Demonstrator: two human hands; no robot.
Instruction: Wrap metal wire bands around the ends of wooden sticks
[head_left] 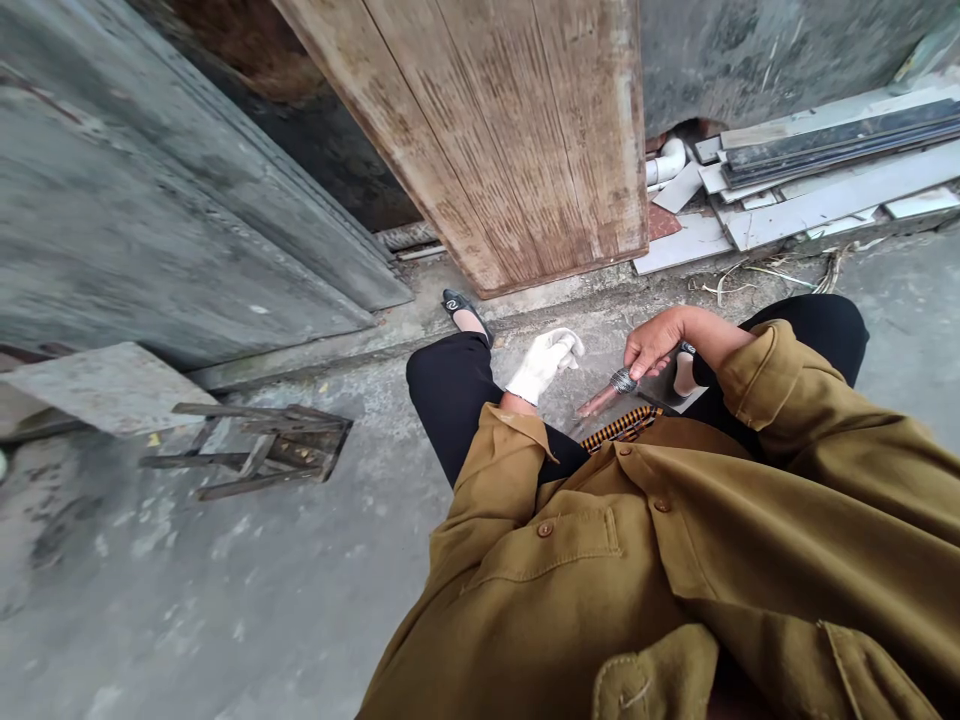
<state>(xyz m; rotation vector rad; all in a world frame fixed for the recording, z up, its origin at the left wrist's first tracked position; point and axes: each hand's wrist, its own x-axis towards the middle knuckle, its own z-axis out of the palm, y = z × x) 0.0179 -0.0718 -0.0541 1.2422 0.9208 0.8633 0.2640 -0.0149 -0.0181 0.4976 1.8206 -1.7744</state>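
Observation:
My left hand (546, 362) wears a white glove, its fingers curled in above the ground between my knees. Whether anything lies inside that curl is hidden. Bare and closed, my right hand (654, 343) grips a wooden handle (598, 399) with silvery wire (622, 381) wound round it near the fingers. The handle's free end slants toward my left hand, a short distance apart from it. Below my right hand shows a flat grey piece (675, 392) beside my shoe; I cannot tell whether it is joined to the handle.
A worn wooden board (517, 140) leans in front of me. White and dark strips (817, 190) are stacked along the wall at right, near a white pipe (666, 163). A small wooden stool (262, 450) lies tipped over at left, beside a flat slab (112, 388).

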